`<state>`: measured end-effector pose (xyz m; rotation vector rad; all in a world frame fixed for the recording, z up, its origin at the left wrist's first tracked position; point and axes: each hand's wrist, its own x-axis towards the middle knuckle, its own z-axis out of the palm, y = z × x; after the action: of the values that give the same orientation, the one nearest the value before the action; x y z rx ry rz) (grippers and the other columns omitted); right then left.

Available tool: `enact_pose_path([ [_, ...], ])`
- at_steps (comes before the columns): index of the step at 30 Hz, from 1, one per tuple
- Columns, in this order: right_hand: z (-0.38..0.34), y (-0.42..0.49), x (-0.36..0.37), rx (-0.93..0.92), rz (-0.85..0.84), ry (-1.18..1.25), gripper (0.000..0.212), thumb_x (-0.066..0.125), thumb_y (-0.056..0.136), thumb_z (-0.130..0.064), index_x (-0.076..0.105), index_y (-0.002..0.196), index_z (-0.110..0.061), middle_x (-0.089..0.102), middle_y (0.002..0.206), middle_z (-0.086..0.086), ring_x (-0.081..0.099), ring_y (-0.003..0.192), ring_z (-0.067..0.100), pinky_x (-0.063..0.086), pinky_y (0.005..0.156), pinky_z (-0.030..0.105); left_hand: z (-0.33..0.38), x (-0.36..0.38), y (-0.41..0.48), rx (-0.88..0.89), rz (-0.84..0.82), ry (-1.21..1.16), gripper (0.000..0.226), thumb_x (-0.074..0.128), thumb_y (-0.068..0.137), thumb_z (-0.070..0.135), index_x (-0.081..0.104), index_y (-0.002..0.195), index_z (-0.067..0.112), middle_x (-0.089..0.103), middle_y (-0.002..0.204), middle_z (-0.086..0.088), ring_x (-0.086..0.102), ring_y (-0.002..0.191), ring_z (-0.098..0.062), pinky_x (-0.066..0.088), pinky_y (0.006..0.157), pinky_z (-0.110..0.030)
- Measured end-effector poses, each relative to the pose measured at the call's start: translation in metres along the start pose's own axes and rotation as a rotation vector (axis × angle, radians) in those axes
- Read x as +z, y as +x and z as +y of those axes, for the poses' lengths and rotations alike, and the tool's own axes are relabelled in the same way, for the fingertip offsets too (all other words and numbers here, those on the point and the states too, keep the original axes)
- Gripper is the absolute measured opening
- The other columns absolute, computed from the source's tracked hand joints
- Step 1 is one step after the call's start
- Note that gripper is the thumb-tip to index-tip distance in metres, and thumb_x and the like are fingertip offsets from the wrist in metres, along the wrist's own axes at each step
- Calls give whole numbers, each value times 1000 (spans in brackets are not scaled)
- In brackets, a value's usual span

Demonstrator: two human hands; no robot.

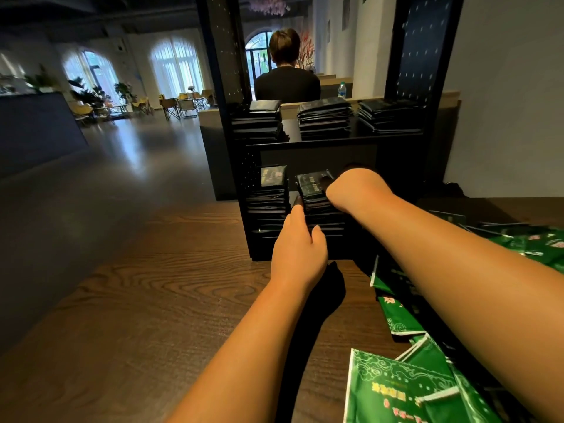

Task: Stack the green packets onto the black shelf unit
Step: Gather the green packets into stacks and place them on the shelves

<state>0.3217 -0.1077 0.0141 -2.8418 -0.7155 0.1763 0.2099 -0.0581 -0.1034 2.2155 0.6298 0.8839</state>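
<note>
1. The dark wood-grain tabletop (158, 294) carries the black shelf unit (335, 141), both shelves holding stacked packets.
2. My left hand (297, 245), fingers straight, presses the side of the lower middle stack (317, 206).
3. My right hand (348, 186) rests on its top; whether the fingers pinch, I cannot tell.
4. Loose green packets (393, 389), glossy and white-patterned, lie at right. They look light, floppy and slippery, so I'd pinch them by the edges.

We see a dark glossy floor (128, 166) reflecting daylight from tall arched white-curtained windows (175, 64); yellow folding chairs (171, 105) stand near them, a plain grey wall (512, 87) at right.
</note>
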Motion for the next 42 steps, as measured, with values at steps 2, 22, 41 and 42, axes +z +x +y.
enact_pose_path([
  [2,0,-1,-1,16,11,-15,25,46,103,-22,63,96,-6,56,87,15,58,93,37,47,81,41,0,1,-1,-3,-10,2,26,52,109,29,51,134,21,61,123,6,62,109,-15,56,91,-41],
  [22,7,-35,-3,-16,291,111,30,61,104,-32,53,77,-19,55,80,4,54,86,30,40,105,50,0,0,-4,-45,-20,-24,40,53,108,31,46,141,9,66,128,-11,67,114,-31,56,86,-44],
  [41,1,-30,9,-55,12,-77,40,77,90,-47,59,111,-18,58,119,8,52,133,37,41,113,46,2,-5,-6,-127,-72,-73,45,48,97,8,43,142,14,64,114,-8,65,89,-23,58,70,-45],
  [42,0,-27,10,-48,10,-76,42,80,89,-48,58,111,-18,58,119,8,54,131,38,41,111,47,3,-6,-7,-127,-72,-77,45,47,96,9,43,141,13,64,120,-11,66,96,-26,58,74,-46],
])
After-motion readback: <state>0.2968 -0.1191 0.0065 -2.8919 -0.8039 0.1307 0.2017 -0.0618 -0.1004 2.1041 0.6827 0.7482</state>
